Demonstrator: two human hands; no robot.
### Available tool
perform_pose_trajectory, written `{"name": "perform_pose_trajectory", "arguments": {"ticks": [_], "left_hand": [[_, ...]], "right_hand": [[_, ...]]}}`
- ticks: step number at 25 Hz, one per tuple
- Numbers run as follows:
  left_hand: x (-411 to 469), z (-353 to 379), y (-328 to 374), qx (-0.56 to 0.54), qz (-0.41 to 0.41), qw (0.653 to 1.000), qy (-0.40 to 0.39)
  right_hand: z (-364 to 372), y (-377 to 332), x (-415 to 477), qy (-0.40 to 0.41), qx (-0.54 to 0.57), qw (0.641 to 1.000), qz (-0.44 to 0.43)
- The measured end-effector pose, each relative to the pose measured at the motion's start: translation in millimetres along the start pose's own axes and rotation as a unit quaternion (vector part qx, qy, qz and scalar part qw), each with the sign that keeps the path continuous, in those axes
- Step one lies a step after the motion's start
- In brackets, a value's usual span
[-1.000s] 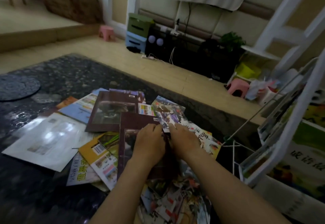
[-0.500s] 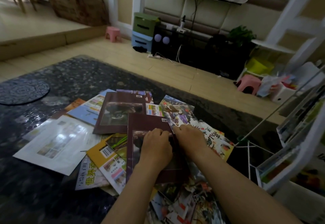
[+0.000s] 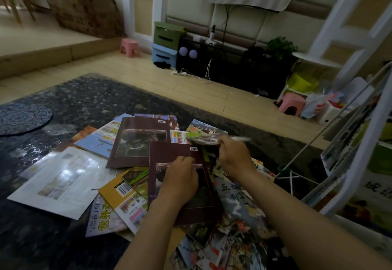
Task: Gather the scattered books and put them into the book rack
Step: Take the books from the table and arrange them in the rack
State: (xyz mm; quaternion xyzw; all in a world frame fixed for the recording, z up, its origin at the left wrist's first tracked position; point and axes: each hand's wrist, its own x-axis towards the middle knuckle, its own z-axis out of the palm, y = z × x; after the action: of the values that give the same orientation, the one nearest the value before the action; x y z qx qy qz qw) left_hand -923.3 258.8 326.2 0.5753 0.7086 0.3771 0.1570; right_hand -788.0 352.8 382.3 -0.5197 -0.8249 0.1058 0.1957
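Several thin books lie fanned out on a dark patterned table (image 3: 89, 100). My left hand (image 3: 180, 178) rests with curled fingers on a maroon book (image 3: 169, 153) at the middle of the pile. My right hand (image 3: 235, 157) pinches the edge of a thin colourful book (image 3: 203, 134) and lifts it off the pile; the book is blurred. A second maroon book (image 3: 137, 140) lies behind, and a large white one (image 3: 61, 176) at the left. The white wire book rack (image 3: 360, 142) stands at the right with books in its tiers.
A round dark mat (image 3: 21, 117) sits at the table's far left. Beyond the table are wooden floor, two pink stools (image 3: 129, 45) (image 3: 291, 104), stacked green and blue boxes (image 3: 165, 42), a black cabinet and a white ladder frame (image 3: 347, 21).
My right hand has moved up and right, lifting a thin colourful book off the pile. My left hand stays on the maroon book. The camera has tilted up slightly.
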Motion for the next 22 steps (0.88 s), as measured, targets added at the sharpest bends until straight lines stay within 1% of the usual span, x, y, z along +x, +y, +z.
{"name": "perform_pose_trajectory", "arguments": {"ticks": [1,3,6,8,13,16,19,22], "left_hand": [[0.6,-1.9,-0.2,-0.016,0.001,1.0,0.013],[1.6,-7.0,-0.2,-0.038,0.001,0.998,0.057],[1.7,-14.2,-0.8,-0.068,0.003,0.989,0.13],[1.6,-15.6,-0.5,-0.087,0.003,0.984,0.153],[-1.2,-17.3,8.9,-0.138,0.009,0.978,0.157],[-2.3,-20.9,7.3,-0.148,0.022,0.978,0.149],[-2.4,-21.4,10.7,-0.149,0.043,0.981,0.113],[-2.0,-22.9,15.4,-0.128,0.055,0.983,0.122]], "right_hand": [[-8.3,-1.9,-1.0,0.022,0.058,0.998,0.014],[-28.8,-7.0,-3.4,0.066,0.115,0.991,0.022],[-55.1,-15.7,-2.7,0.103,0.096,0.99,-0.004],[-68.3,-19.8,-2.5,0.11,0.095,0.989,-0.02],[-85.4,-27.2,-16.5,0.076,0.043,0.995,-0.054],[-85.7,-25.4,-27.9,0.043,0.035,0.997,-0.045],[-81.4,-18.0,-31.5,0.021,-0.034,0.998,-0.052],[-78.0,-13.9,-33.3,0.001,-0.117,0.99,-0.084]]}}
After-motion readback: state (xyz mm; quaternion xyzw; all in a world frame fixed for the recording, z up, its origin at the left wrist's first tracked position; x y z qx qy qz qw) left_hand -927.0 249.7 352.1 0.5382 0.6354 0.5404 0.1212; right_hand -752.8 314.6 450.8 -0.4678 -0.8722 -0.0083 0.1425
